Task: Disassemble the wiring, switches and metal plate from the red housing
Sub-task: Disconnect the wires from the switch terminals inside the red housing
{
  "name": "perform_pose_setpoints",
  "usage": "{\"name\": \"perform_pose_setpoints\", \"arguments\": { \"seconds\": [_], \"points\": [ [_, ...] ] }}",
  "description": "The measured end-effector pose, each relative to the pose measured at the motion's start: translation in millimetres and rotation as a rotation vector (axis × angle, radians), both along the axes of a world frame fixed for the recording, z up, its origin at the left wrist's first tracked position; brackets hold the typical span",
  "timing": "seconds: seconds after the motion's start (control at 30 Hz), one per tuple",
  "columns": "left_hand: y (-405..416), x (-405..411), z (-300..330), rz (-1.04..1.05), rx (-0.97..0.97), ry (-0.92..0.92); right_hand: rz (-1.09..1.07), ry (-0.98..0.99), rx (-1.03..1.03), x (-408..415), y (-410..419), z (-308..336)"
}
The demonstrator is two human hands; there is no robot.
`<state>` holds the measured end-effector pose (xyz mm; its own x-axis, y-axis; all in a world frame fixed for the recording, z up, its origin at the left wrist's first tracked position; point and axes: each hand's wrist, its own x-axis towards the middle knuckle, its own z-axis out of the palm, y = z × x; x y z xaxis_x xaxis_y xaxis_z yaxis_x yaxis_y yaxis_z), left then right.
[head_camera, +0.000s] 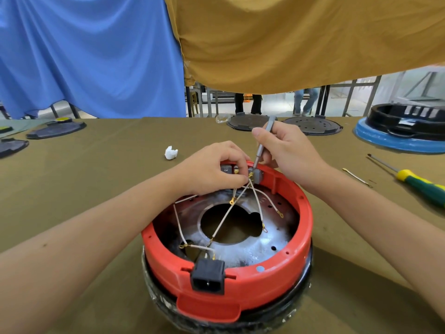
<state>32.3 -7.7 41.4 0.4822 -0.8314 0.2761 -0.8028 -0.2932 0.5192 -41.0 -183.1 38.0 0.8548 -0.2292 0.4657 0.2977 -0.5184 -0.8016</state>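
The round red housing (pixel 284 273) sits upside down on the table in front of me. Inside lies a metal plate (pixel 255 244) with a large central hole. Several pale wires (pixel 224 220) with gold ring terminals cross it. A black power socket (pixel 208 277) sits in the near rim. At the far rim are grey switches (pixel 258 175). My left hand (pixel 214 168) pinches the wires at a switch terminal. My right hand (pixel 286 150) grips a thin grey screwdriver (pixel 263 143), its tip down at that switch.
A green and yellow screwdriver (pixel 419 184) and a thin metal pin (pixel 356 176) lie to the right. A crumpled white tissue (pixel 171 152) lies on the olive cloth. Black lids (pixel 310 125) and a blue-rimmed base (pixel 399 138) stand at the back. Blue and mustard cloths hang behind.
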Motion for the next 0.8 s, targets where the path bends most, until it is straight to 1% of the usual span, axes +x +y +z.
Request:
{"name": "perform_pose_setpoints", "arguments": {
  "seconds": [0.1,0.23,0.37,0.43,0.47,0.6,0.8],
  "points": [
    [0,1,0,-0.009,-0.004,0.004,-0.032,-0.055,-0.010,-3,0,-4],
    [1,2,0,-0.013,-0.014,0.015,-0.044,-0.153,-0.143,-10,4,-3],
    [1,1,0,-0.008,-0.012,0.010,-0.043,-0.173,-0.218,-11,5,-1],
    [1,2,0,-0.006,-0.012,0.007,-0.043,-0.160,-0.220,-10,5,0],
    [1,2,-1,-0.005,-0.012,0.007,-0.038,-0.144,-0.193,-9,4,0],
    [1,2,-2,-0.003,-0.012,0.000,-0.015,-0.029,0.026,-4,-1,-2],
    [1,3,-2,-0.009,-0.015,0.012,0.000,0.085,0.160,-1,-7,-6]
  ]
}}
